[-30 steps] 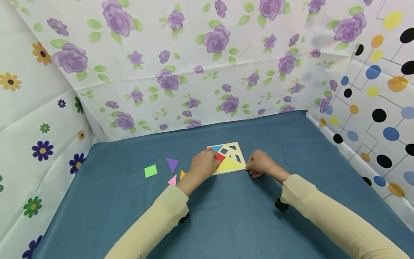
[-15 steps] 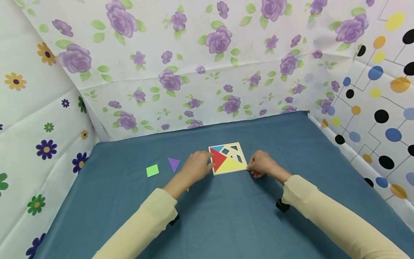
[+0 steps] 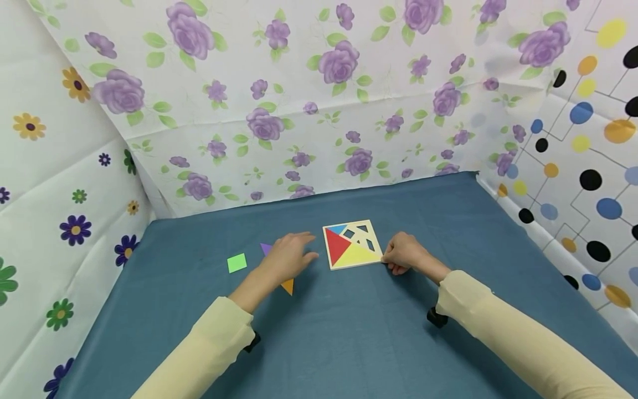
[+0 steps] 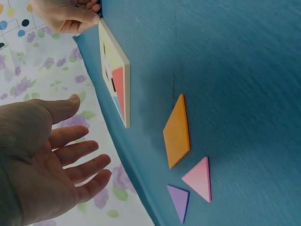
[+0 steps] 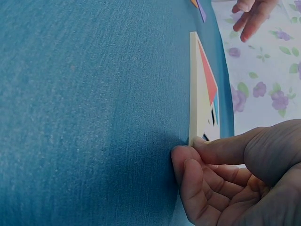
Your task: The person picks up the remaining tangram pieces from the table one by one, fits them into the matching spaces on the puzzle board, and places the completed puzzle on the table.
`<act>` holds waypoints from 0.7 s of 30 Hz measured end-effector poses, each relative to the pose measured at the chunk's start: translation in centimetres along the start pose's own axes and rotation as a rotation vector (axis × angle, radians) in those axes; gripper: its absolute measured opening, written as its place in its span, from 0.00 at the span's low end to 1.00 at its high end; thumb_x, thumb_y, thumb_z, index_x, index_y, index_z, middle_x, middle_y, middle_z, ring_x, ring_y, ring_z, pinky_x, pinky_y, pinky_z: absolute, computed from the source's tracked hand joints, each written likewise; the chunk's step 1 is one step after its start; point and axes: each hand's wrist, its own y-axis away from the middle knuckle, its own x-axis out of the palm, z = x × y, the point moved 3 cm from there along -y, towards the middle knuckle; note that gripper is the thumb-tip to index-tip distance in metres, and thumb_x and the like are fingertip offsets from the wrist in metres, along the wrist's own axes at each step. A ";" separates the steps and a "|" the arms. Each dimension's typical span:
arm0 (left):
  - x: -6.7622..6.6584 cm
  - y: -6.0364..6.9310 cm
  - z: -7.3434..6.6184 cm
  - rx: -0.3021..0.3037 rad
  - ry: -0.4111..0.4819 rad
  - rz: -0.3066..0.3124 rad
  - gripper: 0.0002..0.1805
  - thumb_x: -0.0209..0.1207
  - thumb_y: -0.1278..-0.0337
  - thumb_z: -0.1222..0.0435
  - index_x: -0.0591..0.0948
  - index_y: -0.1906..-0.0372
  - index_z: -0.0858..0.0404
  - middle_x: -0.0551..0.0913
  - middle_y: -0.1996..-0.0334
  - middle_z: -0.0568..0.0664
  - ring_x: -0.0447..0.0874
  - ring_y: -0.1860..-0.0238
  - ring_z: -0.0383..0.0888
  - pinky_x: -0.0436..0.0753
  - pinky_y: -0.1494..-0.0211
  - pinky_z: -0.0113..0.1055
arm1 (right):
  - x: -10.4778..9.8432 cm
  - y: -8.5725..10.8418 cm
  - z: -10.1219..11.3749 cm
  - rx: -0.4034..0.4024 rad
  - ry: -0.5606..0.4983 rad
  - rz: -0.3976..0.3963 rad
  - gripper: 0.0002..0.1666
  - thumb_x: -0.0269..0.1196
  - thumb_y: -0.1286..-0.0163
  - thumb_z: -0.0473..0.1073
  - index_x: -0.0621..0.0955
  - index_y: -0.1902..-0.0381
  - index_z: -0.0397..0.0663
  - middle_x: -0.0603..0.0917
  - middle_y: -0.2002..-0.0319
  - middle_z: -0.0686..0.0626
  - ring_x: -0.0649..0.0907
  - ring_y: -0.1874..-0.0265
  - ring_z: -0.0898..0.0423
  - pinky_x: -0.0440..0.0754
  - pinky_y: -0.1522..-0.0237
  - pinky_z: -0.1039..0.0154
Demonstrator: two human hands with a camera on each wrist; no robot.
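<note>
My right hand (image 3: 405,252) pinches the near right corner of a square wooden tangram board (image 3: 376,241) between thumb and index finger. Seated in the board are a red triangle (image 3: 336,247), a yellow triangle (image 3: 356,256) and a blue piece (image 3: 338,229); several cutouts show the cloth. Left of the board, my left hand (image 3: 286,257) hovers with fingers spread, holding nothing. Around and below it lie an orange parallelogram (image 4: 177,134), a pink triangle (image 4: 200,180) and a purple triangle (image 4: 179,200). In the head view that hand hides the pink piece and partly covers the other two.
A green square (image 3: 236,262) lies farther left on the blue cloth (image 3: 339,332). Behind the table hangs a floral sheet (image 3: 299,111). Patterned sheets also flank it, flowers at left and dots at right.
My left hand has lifted off the red triangle, which now lies fully visible in the board, and moved left over the loose pieces. The right hand keeps its pinch on the corner.
</note>
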 end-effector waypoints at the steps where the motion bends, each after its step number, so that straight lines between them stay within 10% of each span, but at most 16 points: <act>1: -0.1 0.2 0.1 -0.003 0.003 0.003 0.27 0.67 0.31 0.60 0.79 0.32 0.67 0.75 0.31 0.61 0.73 0.30 0.62 0.70 0.29 0.59 | 0.0 0.0 0.0 0.001 0.001 -0.001 0.11 0.68 0.29 0.34 0.87 0.74 0.36 0.83 0.81 0.44 0.84 0.84 0.56 0.85 0.78 0.60; 21: -1.1 3.9 3.0 -0.030 -0.003 0.037 0.32 0.67 0.31 0.60 0.74 0.29 0.71 0.69 0.27 0.64 0.67 0.27 0.63 0.65 0.28 0.65 | 0.0 0.0 -0.1 0.002 -0.001 0.000 0.11 0.67 0.29 0.34 0.88 0.73 0.36 0.84 0.81 0.44 0.84 0.84 0.56 0.85 0.78 0.61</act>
